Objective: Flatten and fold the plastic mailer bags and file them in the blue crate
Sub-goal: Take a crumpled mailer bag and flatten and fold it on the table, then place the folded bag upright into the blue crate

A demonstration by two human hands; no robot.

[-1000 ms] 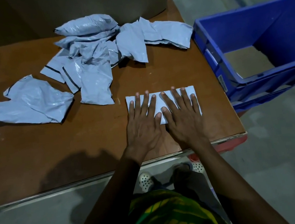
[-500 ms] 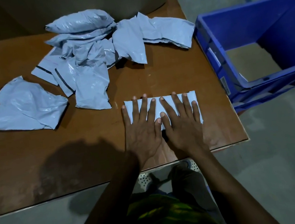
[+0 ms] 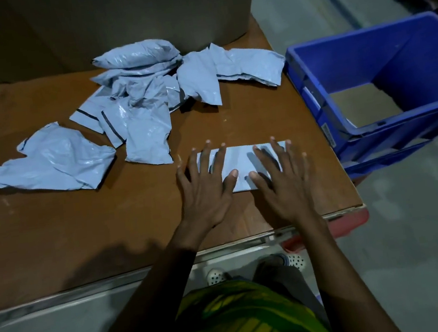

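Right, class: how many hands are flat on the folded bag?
2. The left hand lies on the left end of the folded bag; the right hand lies on its right end. None seems hidden.
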